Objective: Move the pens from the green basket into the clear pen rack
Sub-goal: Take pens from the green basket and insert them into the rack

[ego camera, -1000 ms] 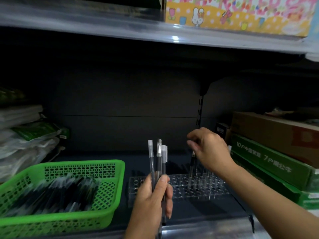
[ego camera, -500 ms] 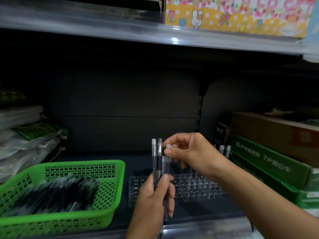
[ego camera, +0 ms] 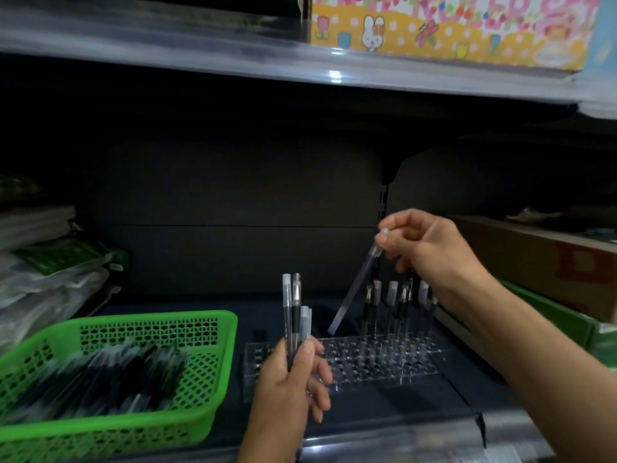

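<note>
Pens mostly lie in the basket. A few stand in the rack under the right hand, which pinches one pen. The left hand grips a bunch.

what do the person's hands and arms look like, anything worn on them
Both are bare. The left hand and right hand have no gloves, and the right forearm shows no sleeve, watch or band as far as the picture reaches. Only the left wrist shows at the bottom edge, also uncovered. A small glint on a left finger may be a ring; too blurred to tell.
</note>
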